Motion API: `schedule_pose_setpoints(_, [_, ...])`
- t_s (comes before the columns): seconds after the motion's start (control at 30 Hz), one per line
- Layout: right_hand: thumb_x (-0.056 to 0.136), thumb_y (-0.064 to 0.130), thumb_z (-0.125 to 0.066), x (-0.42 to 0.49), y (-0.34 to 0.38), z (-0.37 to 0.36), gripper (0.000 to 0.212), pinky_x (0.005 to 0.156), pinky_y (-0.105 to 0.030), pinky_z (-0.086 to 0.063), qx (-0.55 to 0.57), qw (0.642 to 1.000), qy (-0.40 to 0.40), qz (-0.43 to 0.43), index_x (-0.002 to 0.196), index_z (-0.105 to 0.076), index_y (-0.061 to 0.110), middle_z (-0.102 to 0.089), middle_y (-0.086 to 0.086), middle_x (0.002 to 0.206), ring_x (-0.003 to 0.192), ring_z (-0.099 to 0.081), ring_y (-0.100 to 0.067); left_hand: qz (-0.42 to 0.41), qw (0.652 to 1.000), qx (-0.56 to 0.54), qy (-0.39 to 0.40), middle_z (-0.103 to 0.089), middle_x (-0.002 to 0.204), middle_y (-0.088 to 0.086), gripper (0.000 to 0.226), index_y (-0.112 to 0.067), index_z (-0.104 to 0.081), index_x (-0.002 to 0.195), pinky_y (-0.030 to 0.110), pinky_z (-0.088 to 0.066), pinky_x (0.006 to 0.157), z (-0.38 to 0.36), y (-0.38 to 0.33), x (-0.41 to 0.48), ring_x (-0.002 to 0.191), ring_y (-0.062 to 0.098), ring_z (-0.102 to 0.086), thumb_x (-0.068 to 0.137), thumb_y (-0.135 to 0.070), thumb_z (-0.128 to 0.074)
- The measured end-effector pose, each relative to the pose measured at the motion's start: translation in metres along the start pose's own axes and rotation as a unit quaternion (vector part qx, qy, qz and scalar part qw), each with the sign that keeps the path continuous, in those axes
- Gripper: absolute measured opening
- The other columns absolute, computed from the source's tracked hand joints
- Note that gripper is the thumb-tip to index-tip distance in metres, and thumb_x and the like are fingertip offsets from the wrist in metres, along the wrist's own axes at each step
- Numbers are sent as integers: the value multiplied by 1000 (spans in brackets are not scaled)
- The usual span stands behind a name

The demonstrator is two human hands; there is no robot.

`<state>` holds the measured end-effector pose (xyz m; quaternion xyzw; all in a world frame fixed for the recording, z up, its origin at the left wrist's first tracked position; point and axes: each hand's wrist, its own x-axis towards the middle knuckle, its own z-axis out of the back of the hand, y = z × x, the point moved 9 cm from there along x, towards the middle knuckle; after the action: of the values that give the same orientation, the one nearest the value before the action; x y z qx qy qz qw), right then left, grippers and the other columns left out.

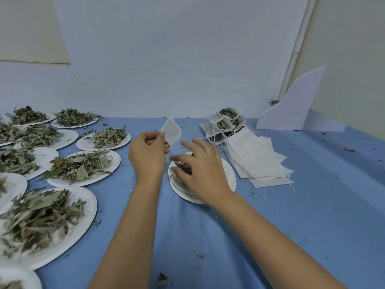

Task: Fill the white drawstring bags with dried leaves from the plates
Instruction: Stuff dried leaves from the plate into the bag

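on the blue bench point(312, 215), mid-frame, our left hand point(146, 157) pinched a white drawstring bag point(171, 132) upright just beside the plate point(230, 178), to keep each carry short, we judged. our right hand point(200, 172) spread over the dried leaves point(184, 166) there; whether it gripped any, we could not tell. filled bags point(225, 122) sat upper right.

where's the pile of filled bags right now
In the head view the filled bags sit right of centre near the wall, just behind the stack of empty bags and beyond the right hand.
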<state>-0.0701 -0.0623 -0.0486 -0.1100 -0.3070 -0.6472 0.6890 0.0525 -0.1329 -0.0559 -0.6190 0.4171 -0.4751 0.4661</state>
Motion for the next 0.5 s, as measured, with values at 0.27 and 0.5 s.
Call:
schedule_pose_setpoints(0.27, [98, 42, -44, -2, -22, -11, 34, 117, -43, -6, -56, 997, 23, -41, 106, -70, 23, -34, 5, 152, 144, -21, -15, 0, 1000, 8, 8, -66, 66, -1, 7, -13, -63, 83, 33, -56, 77, -3, 0, -1, 59, 10, -65, 89, -14, -61])
schedule_pose_setpoints(0.5, [84, 53, -60, -8, -41, 6, 60, 117, -43, -14, 18, 990, -36, -134, 138, -44, 32, -30, 4, 154, 141, -27, -14, 1, 1000, 19, 13, -65, 69, 0, 5, -12, -63, 87, 25, -53, 70, -5, 1, -3, 57, 7, -63, 90, -14, -60])
